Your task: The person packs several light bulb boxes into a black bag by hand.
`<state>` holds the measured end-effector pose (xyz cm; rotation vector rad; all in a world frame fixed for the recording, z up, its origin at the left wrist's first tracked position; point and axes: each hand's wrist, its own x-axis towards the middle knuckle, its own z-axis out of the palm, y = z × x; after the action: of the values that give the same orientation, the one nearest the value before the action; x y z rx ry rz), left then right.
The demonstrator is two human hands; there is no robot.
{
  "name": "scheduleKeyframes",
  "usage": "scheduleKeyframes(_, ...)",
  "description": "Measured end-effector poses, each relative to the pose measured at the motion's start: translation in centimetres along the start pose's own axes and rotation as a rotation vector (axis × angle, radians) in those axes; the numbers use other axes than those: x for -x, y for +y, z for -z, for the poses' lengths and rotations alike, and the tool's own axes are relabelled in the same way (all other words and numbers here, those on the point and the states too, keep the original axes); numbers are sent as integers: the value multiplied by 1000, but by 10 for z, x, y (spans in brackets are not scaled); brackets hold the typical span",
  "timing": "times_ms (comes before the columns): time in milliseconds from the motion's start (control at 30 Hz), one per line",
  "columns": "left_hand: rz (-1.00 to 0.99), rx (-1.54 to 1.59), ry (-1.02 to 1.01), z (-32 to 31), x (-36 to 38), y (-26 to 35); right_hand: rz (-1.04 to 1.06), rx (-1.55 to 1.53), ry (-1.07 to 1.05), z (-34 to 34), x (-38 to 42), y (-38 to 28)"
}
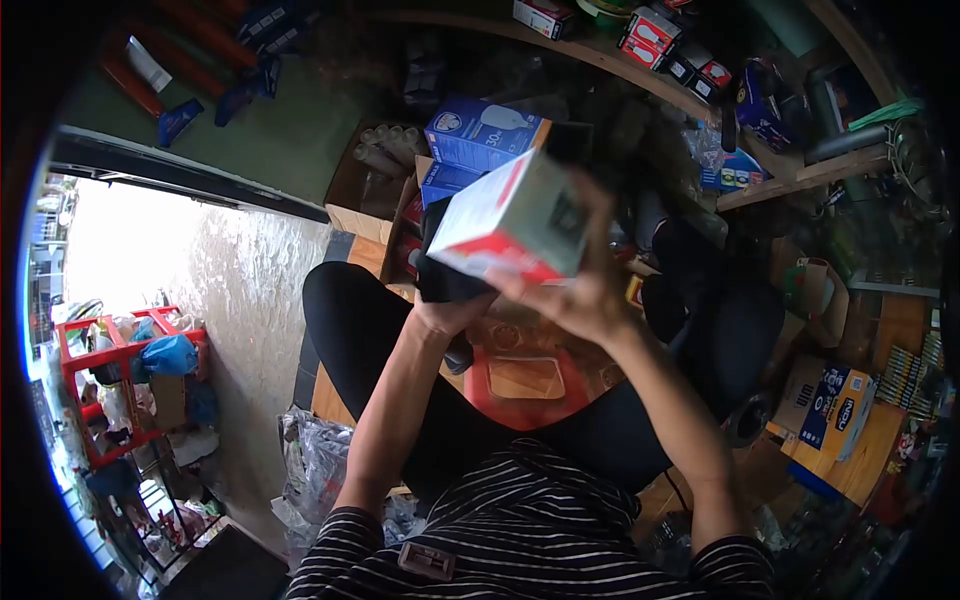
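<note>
A white and red cardboard box (500,222), tilted and smeared by motion, is held up in front of me. My right hand (575,298) grips its right side and lower edge, with the fingers curled round the far side. Below the box's left end, my left hand (450,312) is wrapped round a black object (452,278) that I cannot make out; most of its fingers are hidden. Just behind stands a blue light bulb box (488,135) marked 30W.
Between my knees sits a red plastic stool (525,385). An open carton of white tubes (375,175) stands at the back left. Bulb boxes (650,40) line the upper shelf. A blue and white box (835,408) rests on wood at right, a red rack (120,380) at left.
</note>
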<state>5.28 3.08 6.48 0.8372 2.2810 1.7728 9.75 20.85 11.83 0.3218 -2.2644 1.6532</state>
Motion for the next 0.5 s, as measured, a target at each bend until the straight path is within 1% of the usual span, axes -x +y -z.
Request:
scheduleKeyframes(33,18,-52,-18,0,2,-7,41,85,-76,-3,1,-3)
scheduleKeyframes(133,66,-209,-82,5,-3,-5,62,154,61,-5,-9,12)
scheduleKeyframes(167,-158,-505,57,6,-1,1,27,163,147,0,-15,9)
scheduleKeyframes(200,-288,-564,70,7,-3,7,10,101,242,2,-20,13)
scheduleKeyframes(233,-417,-625,92,8,-6,13,30,117,265,6,-23,17)
scheduleKeyframes(267,-363,-586,132,4,-1,17,49,135,285,9,-24,18)
scheduleKeyframes(333,-343,-727,9,10,9,-1,29,96,178,14,-20,10)
scheduleKeyframes(367,-4,-176,93,6,7,19,-110,-115,100,15,-20,1)
scheduleKeyframes(400,94,-13,107,7,4,16,-247,-327,18,14,-21,-8)
scheduleKeyframes(467,152,210,104,8,5,5,-426,-580,-137,13,-18,-14)
scheduleKeyframes(500,162,323,94,8,8,1,-437,-501,-205,13,-15,-13)
